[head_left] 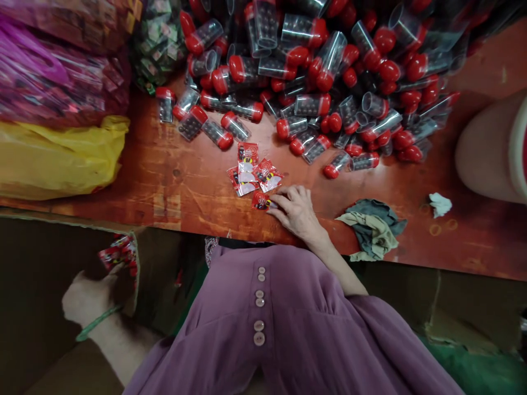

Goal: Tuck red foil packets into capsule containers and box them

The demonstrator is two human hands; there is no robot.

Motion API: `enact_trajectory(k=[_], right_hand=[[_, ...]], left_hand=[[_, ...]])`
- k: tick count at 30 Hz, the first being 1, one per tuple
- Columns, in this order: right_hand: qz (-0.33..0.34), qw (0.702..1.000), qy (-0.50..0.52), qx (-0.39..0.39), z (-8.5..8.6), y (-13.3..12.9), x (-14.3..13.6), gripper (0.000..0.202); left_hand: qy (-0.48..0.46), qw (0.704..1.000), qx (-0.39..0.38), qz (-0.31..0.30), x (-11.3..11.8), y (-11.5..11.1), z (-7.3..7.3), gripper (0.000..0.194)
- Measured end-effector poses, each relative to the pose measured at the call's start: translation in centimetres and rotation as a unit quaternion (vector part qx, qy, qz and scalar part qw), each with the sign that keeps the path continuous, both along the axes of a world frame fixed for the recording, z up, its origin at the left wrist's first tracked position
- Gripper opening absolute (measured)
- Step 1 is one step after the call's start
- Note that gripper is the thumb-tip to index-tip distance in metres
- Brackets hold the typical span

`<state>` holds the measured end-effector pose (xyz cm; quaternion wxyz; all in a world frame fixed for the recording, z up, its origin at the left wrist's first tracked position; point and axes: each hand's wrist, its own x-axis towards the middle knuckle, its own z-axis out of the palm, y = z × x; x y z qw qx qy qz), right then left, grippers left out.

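Over a cardboard box at the lower left, my left hand (88, 296) has its fingers closed round a bunch of small red packets (119, 253). On the wooden table my right hand (296, 211) has its fingertips together on a small red packet (260, 201) near the front edge. Several more red packets (248, 164) with clear lower parts lie overlapping just beyond it. Behind them is a big heap of clear tubes with red caps (312, 105), with dark beads inside.
Purple bags (61, 82) and a yellow bag (57, 156) stand at the left, beside a green bag of packets (161, 44). Crumpled cloths (373, 227), a white scrap (440, 204), rubber bands and a pale bucket (488, 145) are at the right. The open cardboard box (37, 263) is below the table.
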<state>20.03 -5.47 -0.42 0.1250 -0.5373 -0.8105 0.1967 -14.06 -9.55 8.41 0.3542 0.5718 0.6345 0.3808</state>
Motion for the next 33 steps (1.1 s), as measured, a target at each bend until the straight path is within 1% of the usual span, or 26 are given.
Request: enact_trajectory(k=[3, 7, 9, 12, 15, 18, 21, 23, 24, 27, 29, 31, 33], right_hand=[[-0.002, 1.0, 0.012, -0.013, -0.7, 0.0, -0.2, 0.027], [-0.013, 0.999, 0.042, -0.005, -1.2, 0.2, -0.2, 0.026], [-0.015, 0.998, 0.056, 0.003, -1.0, 0.2, -0.3, 0.029], [0.001, 0.998, 0.065, 0.005, -0.2, 0.3, -0.5, 0.031], [0.023, 0.996, 0.085, -0.018, 0.6, 0.5, -0.4, 0.033], [0.022, 0.992, 0.112, -0.055, 1.2, 0.7, -0.2, 0.036], [0.005, 0.989, 0.121, -0.084, 1.5, 0.8, -0.1, 0.041], [-0.001, 0.99, 0.11, -0.092, 1.9, 0.8, -0.2, 0.044], [0.001, 0.99, 0.102, -0.097, 2.1, 0.8, -0.2, 0.044], [0.014, 0.989, 0.086, -0.116, 3.1, 1.0, 0.6, 0.041], [-0.023, 0.991, 0.073, -0.109, 4.0, 1.3, 2.1, 0.037], [-0.102, 0.992, 0.036, -0.071, 4.7, 1.6, 4.3, 0.029], [-0.169, 0.984, -0.041, -0.029, 5.0, 2.2, 6.6, 0.023]], left_hand=[[0.033, 0.998, 0.034, -0.041, 2.9, 1.8, -0.7, 0.033], [0.112, 0.985, 0.115, -0.069, 5.4, 2.4, -2.7, 0.035], [0.161, 0.968, 0.159, -0.11, 7.1, 2.6, -4.0, 0.036], [0.21, 0.936, 0.186, -0.212, 10.3, 3.5, -5.9, 0.043], [0.239, 0.907, 0.218, -0.268, 12.8, 4.9, -7.4, 0.039], [0.256, 0.874, 0.268, -0.315, 13.5, 6.0, -8.0, 0.028], [0.26, 0.855, 0.26, -0.367, 13.6, 6.4, -8.1, 0.024], [0.248, 0.855, 0.247, -0.382, 13.8, 6.2, -8.2, 0.022], [0.239, 0.859, 0.246, -0.38, 13.9, 6.1, -8.2, 0.021], [0.227, 0.874, 0.244, -0.354, 14.4, 5.9, -8.5, 0.023], [0.227, 0.882, 0.235, -0.34, 14.7, 5.9, -8.7, 0.021], [0.214, 0.889, 0.232, -0.331, 14.7, 6.0, -9.0, 0.018], [0.199, 0.894, 0.236, -0.323, 14.7, 6.1, -9.3, 0.018]])
